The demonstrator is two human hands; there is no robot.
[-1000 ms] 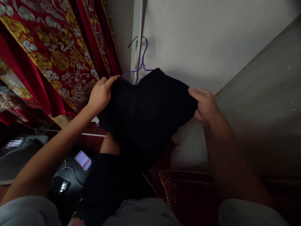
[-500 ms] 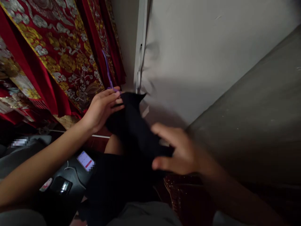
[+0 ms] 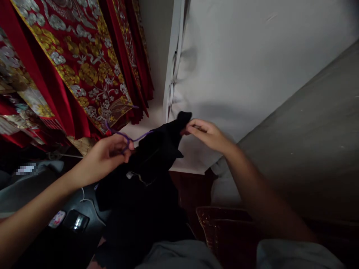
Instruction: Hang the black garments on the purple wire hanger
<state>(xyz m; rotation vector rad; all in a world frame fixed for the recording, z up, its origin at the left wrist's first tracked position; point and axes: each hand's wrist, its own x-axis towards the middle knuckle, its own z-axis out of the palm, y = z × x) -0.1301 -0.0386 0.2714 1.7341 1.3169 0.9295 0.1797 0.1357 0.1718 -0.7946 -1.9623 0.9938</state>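
Observation:
Black cloth [image 3: 161, 145] hangs between my two hands above my lap, its upper corner raised toward the pale panel. My right hand [image 3: 209, 136] pinches its right edge between thumb and fingers. A thin purple cord [image 3: 117, 132] loops through the closed fingers of my left hand [image 3: 110, 155], with one end trailing across the top of the cloth. Whether those fingers also grip the cloth's left edge, I cannot tell. Below the left hand, a small white tag [image 3: 129, 175] shows against the dark cloth.
Red garments with gold and silver embroidery [image 3: 86, 71] hang at the upper left. A white panel [image 3: 238, 56] stands ahead. On a dark surface at the lower left lie a black glossy case [image 3: 75, 221], a patterned case [image 3: 57, 219] and a white cable [image 3: 94, 209].
My right hand has moved up and forward and now pinches the cloth's edge. My left hand has come down, with the purple cord in its fingers. The cloth now covers the phone.

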